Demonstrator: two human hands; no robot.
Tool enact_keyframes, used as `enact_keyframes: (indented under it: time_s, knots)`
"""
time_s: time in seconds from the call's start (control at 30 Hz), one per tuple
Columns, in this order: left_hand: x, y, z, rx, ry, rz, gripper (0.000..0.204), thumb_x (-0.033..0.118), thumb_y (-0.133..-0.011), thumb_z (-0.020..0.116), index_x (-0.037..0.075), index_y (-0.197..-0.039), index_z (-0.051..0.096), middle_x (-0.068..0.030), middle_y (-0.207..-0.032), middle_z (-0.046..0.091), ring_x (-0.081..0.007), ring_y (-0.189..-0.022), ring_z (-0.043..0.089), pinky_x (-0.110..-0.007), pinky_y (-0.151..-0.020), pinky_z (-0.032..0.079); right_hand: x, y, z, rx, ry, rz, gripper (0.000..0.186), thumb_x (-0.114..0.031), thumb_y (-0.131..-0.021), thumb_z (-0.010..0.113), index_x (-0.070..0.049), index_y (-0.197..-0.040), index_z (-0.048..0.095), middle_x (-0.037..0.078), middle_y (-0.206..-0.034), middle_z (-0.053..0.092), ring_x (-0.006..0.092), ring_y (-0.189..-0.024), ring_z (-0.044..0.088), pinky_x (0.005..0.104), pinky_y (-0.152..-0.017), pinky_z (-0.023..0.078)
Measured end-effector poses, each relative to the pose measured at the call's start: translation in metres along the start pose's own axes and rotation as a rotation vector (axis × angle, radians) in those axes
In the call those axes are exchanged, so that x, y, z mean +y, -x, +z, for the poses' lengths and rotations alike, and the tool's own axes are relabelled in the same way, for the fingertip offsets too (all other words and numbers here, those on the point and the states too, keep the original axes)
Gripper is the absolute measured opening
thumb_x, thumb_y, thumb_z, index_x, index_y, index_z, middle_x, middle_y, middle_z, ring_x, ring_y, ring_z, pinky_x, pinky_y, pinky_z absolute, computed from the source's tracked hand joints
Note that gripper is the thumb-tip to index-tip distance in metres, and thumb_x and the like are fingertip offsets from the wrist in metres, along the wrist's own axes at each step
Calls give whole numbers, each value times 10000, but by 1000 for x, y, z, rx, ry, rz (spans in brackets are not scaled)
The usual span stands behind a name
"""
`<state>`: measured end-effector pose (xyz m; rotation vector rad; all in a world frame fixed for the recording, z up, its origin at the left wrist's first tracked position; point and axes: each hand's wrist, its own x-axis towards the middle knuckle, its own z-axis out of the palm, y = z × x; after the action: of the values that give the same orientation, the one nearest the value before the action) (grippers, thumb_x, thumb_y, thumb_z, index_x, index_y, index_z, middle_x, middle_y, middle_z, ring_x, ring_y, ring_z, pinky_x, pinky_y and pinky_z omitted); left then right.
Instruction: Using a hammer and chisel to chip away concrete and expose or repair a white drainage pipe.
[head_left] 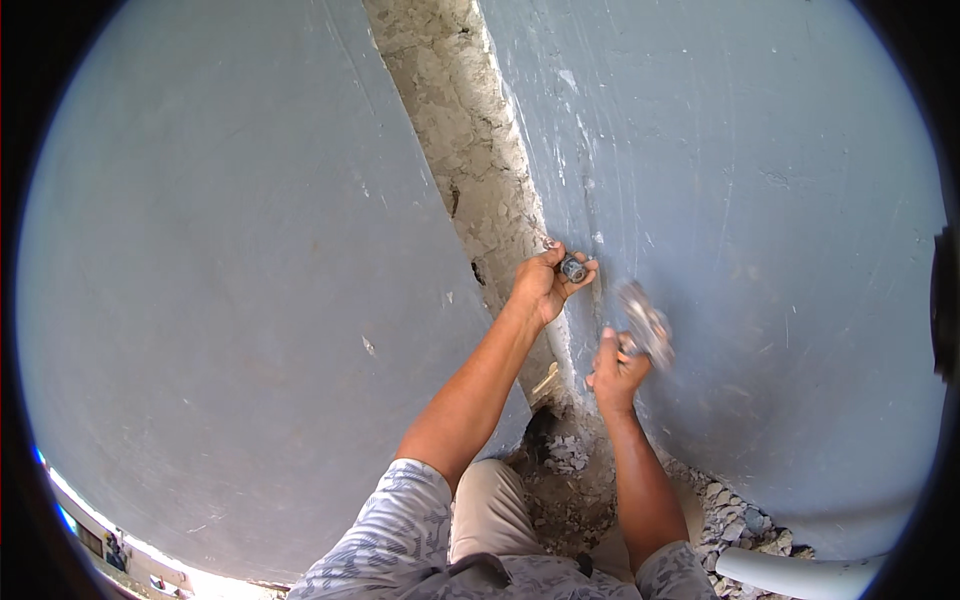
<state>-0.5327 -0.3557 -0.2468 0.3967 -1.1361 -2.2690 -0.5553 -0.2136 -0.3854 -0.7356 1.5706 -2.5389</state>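
Observation:
My left hand point(541, 288) is closed round a chisel, whose dark round butt end point(573, 268) faces me. The chisel's tip points up toward the right edge of a rough strip of bare masonry point(470, 130) between smooth grey wall surfaces; the hand partly hides where the tip meets it. Below and to the right, my right hand point(618, 375) grips a hammer point(646, 324) by its handle. Motion smears the hammer's head, which is apart from the chisel.
Grey painted wall point(250, 220) spreads left of the strip and more wall point(760, 200) to its right, scratched near the edge. Dirt and rubble point(570, 490) lie at the wall's foot. Stones point(735, 520) and a pale pipe point(800, 572) are at lower right.

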Motion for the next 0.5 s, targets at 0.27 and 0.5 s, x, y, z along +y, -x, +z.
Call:
enact_keyframes:
  time_s: [0.27,0.5]
  knots:
    - [7,2,3,8,12,-8,238,195,-1089,442,-40,-1122,469,-209,-1040,597,-398,-986,689,-523,-856,644,15,-2,29,59,61,-265,250,-102,-930,650,38,-733,588,43,-586,538,125,-575,497,367,-565,428]
    - [12,2,-15,10,-78,-21,232,195,-1083,464,-34,-1088,497,-184,-1018,619,-385,-977,699,-483,-817,655,-23,-4,11,-193,268,21,253,-166,-902,697,54,-802,622,106,-612,596,167,-541,533,387,-558,448]
